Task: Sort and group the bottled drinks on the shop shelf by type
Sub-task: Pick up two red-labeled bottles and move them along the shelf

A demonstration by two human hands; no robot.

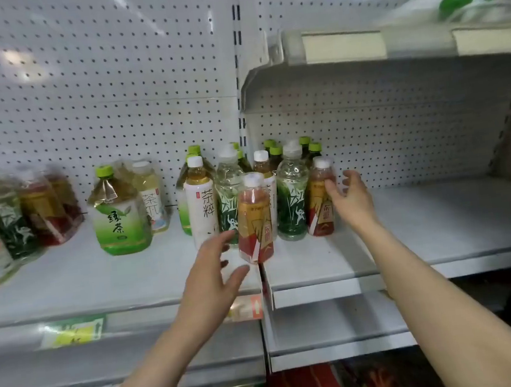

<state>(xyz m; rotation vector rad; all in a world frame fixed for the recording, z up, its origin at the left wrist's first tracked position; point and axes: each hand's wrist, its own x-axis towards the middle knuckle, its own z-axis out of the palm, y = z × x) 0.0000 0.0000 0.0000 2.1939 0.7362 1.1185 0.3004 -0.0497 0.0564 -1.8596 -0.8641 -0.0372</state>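
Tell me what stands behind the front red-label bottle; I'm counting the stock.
Directly behind the front red-label bottle stand a white-label tea bottle and two clear green-label bottles, with green-capped bottles further back. Their lower parts are covered, so an exact count isn't possible.

Soft, even light is falling from above, glaring in patches on the pegboard [81, 70]. Wide-angle distortion is bending the shelf [99, 284] edges, and motion blur is smearing bottles [0, 228] at far left.

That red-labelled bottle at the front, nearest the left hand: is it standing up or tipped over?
Standing, leaning slightly. The red-labelled bottle has its white cap on top and its base on the shelf; the left hand is beside it, open.
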